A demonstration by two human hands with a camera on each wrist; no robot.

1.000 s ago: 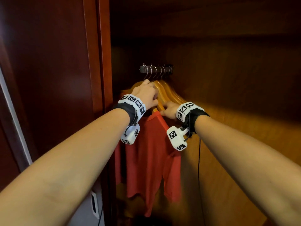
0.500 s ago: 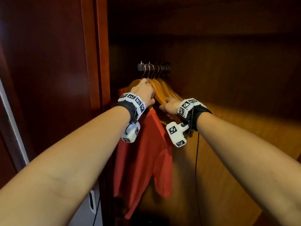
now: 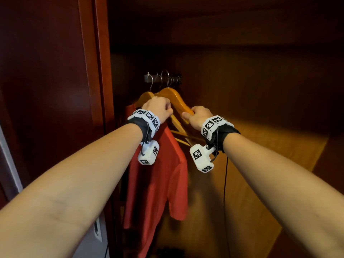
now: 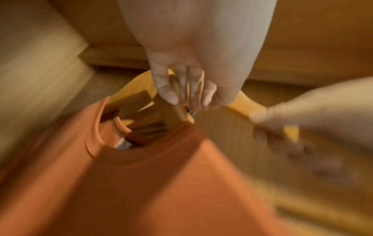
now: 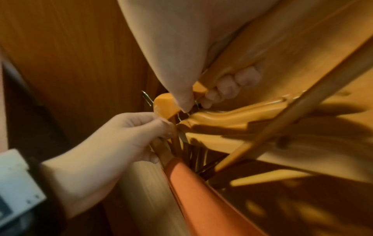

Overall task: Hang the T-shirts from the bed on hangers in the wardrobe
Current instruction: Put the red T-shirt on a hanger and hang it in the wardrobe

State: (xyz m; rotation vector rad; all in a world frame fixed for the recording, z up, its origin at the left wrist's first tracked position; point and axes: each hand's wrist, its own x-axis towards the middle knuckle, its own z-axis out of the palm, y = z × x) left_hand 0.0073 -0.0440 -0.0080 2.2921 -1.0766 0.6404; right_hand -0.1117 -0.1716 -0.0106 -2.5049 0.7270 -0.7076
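while my left hand (image 3: 158, 108) curls round the neck of the front hanger that carries the red t-shirt (image 3: 158, 179), holding it back, my right hand (image 3: 198, 115) grips the arm of a bare wooden hanger (image 3: 174, 98), which now stands higher and tilted out of the bunch it sat in half a second ago. beyond them its hook (image 3: 165, 76) is still looped over the wardrobe rail (image 3: 162, 79), so i judge one shirt is hung and this hanger is coming off for the next shirt.

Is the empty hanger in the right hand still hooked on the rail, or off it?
Off. The empty hanger's hook rises above the rail, clear of it; right hand grips its arm.
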